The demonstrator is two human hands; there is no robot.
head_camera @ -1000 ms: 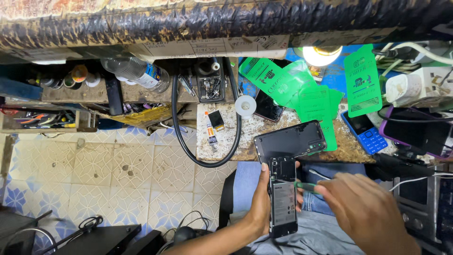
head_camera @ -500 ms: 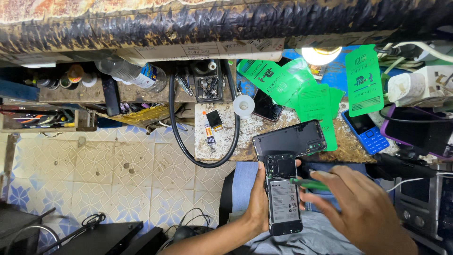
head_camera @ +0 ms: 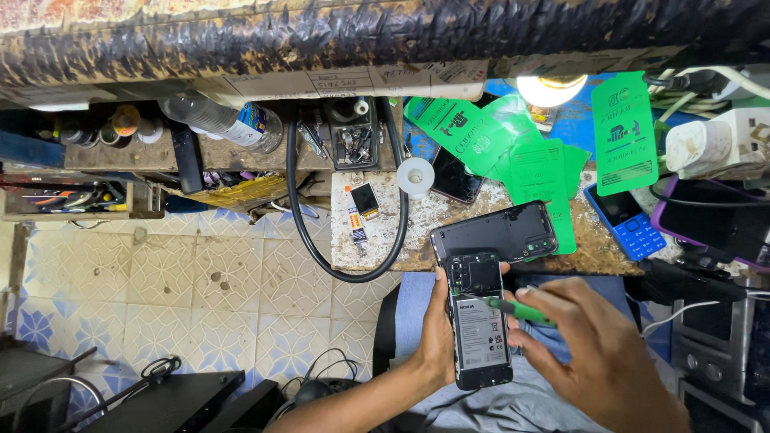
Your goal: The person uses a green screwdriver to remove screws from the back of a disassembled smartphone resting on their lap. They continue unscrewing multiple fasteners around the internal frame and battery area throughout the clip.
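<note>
- Black and opened at the back, a phone [head_camera: 480,321] is being gripped along its left edge by the left hand [head_camera: 439,329], above the person's lap and just in front of the bench edge.
- A green-handled screwdriver [head_camera: 517,309] is being pinched in the closed fingers of the right hand [head_camera: 597,353], with its tip being pressed to the phone's upper half, beside the battery label.
- The removed black back cover [head_camera: 501,232] is being kept on the stone-topped workbench [head_camera: 377,232], just above the phone and touching its top edge in the view.
- Green packets of screen protectors [head_camera: 513,148] are being fanned out across the bench behind the cover, under a lit lamp [head_camera: 552,87].
- A blue keypad phone [head_camera: 630,220] is being left at the right of the bench, near a purple-edged handset [head_camera: 714,228].
- A black cable [head_camera: 345,200] is being looped over the bench's left end, around a small screen module [head_camera: 366,200] and a white roll of tape [head_camera: 415,176].
- A clear plastic bottle [head_camera: 224,122] is being stored on its side on the cluttered shelf to the left, above a patterned tile floor [head_camera: 160,297].
</note>
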